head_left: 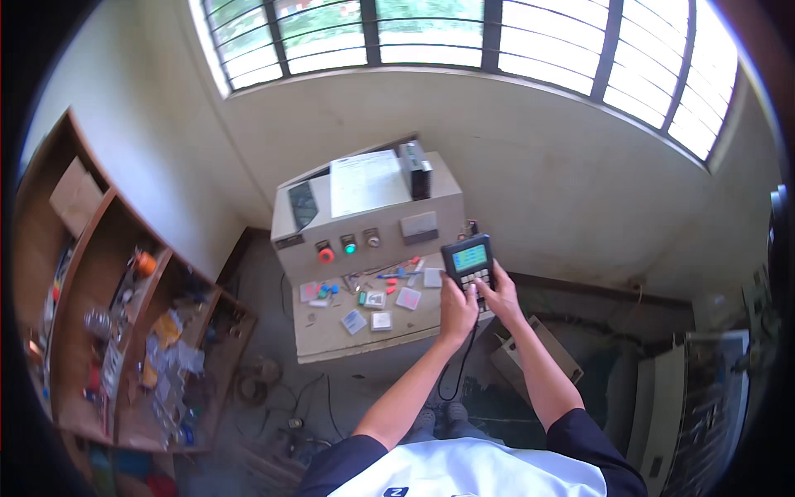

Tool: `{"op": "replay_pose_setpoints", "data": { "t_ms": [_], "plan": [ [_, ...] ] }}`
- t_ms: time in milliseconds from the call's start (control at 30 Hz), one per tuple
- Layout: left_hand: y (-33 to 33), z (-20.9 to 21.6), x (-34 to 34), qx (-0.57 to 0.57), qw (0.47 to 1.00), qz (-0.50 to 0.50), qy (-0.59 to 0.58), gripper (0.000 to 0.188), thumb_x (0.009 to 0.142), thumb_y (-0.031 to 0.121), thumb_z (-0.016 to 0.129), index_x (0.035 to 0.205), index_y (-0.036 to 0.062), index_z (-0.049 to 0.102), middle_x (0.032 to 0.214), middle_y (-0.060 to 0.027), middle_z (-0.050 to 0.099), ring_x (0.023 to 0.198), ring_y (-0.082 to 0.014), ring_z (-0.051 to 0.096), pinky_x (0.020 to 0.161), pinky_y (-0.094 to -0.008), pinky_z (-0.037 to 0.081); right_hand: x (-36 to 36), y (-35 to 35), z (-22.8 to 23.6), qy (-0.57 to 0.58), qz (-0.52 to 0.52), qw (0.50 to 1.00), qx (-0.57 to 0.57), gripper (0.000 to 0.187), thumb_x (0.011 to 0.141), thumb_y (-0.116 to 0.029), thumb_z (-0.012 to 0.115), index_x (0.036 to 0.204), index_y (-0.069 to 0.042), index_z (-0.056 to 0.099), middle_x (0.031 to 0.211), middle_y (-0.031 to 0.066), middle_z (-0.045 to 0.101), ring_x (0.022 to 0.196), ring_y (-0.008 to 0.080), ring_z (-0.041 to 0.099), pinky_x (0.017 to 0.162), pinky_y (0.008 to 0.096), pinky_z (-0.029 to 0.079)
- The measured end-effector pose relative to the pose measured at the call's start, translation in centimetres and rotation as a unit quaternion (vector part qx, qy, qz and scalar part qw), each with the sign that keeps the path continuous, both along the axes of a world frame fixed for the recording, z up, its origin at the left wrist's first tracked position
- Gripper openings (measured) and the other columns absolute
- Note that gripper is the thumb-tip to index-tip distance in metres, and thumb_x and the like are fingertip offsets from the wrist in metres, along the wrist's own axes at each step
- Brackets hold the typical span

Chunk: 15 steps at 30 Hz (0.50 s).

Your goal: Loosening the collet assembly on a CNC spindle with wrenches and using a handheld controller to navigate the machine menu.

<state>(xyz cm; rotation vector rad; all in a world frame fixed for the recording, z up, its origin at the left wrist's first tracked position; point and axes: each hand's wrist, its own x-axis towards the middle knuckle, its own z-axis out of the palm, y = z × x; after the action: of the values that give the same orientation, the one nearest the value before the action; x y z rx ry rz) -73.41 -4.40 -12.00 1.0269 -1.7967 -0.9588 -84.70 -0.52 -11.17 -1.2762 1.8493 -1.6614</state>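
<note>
A black handheld controller (468, 257) with a lit green-blue screen and a keypad is held in front of me, over the right end of the console's ledge. My left hand (458, 311) is closed around its lower left side, and my right hand (502, 298) grips its lower right side. Both thumbs rest on or just over the keys; which keys they touch I cannot tell. From its lower end a black cable (460, 364) hangs in a loop. Left of my hands, small plastic boxes (381, 320) and loose small parts lie on the ledge (319, 346).
The beige console (373, 207) carries a red button (325, 253), a lit green button (349, 247), a paper sheet (364, 182) and a dark upright box (416, 170). A cluttered wooden shelf (124, 207) stands left. Cables and a metal case (538, 360) lie on the floor.
</note>
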Motion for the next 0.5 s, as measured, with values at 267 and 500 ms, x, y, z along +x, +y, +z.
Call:
{"op": "replay_pose_setpoints", "data": {
  "t_ms": [267, 500],
  "plan": [
    [-4.9, 5.8, 1.3, -0.057, 0.987, -0.066, 0.134, 0.064, 0.089, 0.009, 0.054, 0.142, -0.0023, 0.021, 0.134, -0.0275, 0.042, 0.125, -0.0399, 0.042, 0.101, -0.0475, 0.035, 2.4, -1.5, 7.7, 0.017, -0.005, 0.996, -0.088, 0.073, 0.078, -0.012, 0.067, 0.140, 0.002, 0.030, 0.127, 0.0230, 0.052, 0.119, 0.0257, 0.050, 0.100, 0.0326, 0.036],
    [6.1, 11.4, 1.4, 0.176, 0.930, -0.200, 0.252, 0.051, 0.088, 0.004, 0.059, 0.133, 0.0011, 0.035, 0.111, -0.0159, 0.056, 0.095, -0.0194, 0.060, 0.078, -0.0286, 0.050, 2.5, 13.2, 11.7, -0.048, -0.043, 0.988, -0.139, 0.071, 0.081, -0.001, 0.065, 0.142, -0.001, 0.029, 0.104, 0.0064, 0.053, 0.096, 0.0123, 0.050, 0.087, 0.0272, 0.043]
  ]
}}
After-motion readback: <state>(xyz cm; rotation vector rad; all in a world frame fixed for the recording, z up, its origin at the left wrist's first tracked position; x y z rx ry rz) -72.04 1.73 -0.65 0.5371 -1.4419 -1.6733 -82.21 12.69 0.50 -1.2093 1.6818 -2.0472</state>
